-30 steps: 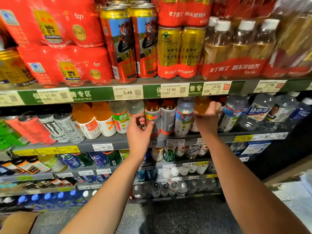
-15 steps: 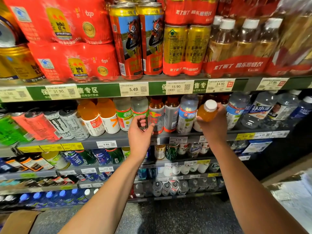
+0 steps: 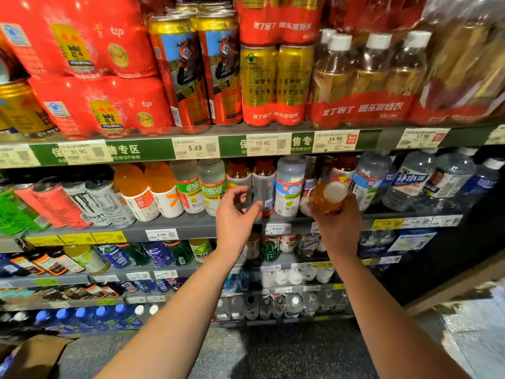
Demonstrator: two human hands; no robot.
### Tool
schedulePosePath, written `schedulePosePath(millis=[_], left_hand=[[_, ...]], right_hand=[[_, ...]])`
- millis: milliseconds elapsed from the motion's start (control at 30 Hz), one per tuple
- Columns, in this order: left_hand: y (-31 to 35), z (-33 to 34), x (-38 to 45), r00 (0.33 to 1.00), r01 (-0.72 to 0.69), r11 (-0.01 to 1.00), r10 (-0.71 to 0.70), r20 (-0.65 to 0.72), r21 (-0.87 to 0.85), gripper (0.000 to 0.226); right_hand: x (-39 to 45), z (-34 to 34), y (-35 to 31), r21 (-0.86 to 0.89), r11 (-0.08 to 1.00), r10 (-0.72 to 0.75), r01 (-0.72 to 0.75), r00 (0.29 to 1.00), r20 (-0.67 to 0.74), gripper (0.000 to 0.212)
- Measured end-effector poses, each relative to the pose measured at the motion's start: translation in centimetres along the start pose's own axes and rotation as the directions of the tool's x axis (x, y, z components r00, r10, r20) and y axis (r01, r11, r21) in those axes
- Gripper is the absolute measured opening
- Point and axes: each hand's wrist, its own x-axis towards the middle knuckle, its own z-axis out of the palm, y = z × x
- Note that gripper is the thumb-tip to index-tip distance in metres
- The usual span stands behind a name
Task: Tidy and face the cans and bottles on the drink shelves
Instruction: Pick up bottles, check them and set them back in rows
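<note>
My right hand (image 3: 337,222) grips an orange drink bottle (image 3: 326,198) with a white cap, tipped so the cap points toward me, in front of the second shelf (image 3: 191,228). My left hand (image 3: 235,217) hovers with loosely spread fingers and holds nothing, just in front of a grey-labelled bottle (image 3: 263,187) and a white and blue bottle (image 3: 288,187). Orange bottles (image 3: 147,190) stand further left on the same shelf, and clear water bottles (image 3: 410,181) stand to the right.
The top shelf carries red multipacks (image 3: 90,64), tall racing cans (image 3: 188,72) and shrink-wrapped gold cans (image 3: 276,83). Energy drink cans (image 3: 90,203) lean at the left. Lower shelves hold several small bottles. A cardboard box (image 3: 30,356) lies on the floor at bottom left.
My right hand pulled the orange bottle out from the second shelf and tipped its cap toward me. My left hand drifted slightly right and stayed open. The camera moved a little closer.
</note>
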Motion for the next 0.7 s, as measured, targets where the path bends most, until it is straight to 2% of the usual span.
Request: schedulePosePath(millis=[67, 200, 433, 567, 700], left_hand=[[0.1, 1.7, -0.1, 1.0, -0.005, 0.999, 0.005, 0.016, 0.046, 0.04], [0.0, 5.4, -0.3, 1.0, 0.014, 0.99, -0.013, -0.007, 0.14, 0.055], [0.0, 11.9, -1.5, 0.976, 0.11, 0.978, -0.072, -0.207, 0.179, 0.076], [-0.8, 14.2, -1.5, 0.942, 0.176, 0.968, -0.112, -0.317, 0.18, 0.071], [-1.4, 15.5, -1.1, 0.916, 0.249, 0.951, -0.169, -0.364, 0.185, 0.065]], right_hand=[[-0.2, -0.7, 0.1, 0.07, 0.996, 0.053, -0.052, 0.998, -0.021, 0.068], [0.2, -2.8, 0.5, 0.194, 0.973, 0.144, -0.126, 0.986, -0.079, 0.06], [1.0, -7.5, 2.5, 0.289, 0.944, 0.196, -0.158, 0.975, -0.106, 0.063], [1.2, -9.8, 4.3, 0.271, 0.944, 0.231, -0.189, 0.964, -0.132, 0.064], [1.1, -10.7, 5.3, 0.284, 0.933, 0.268, -0.222, 0.954, -0.135, 0.062]])
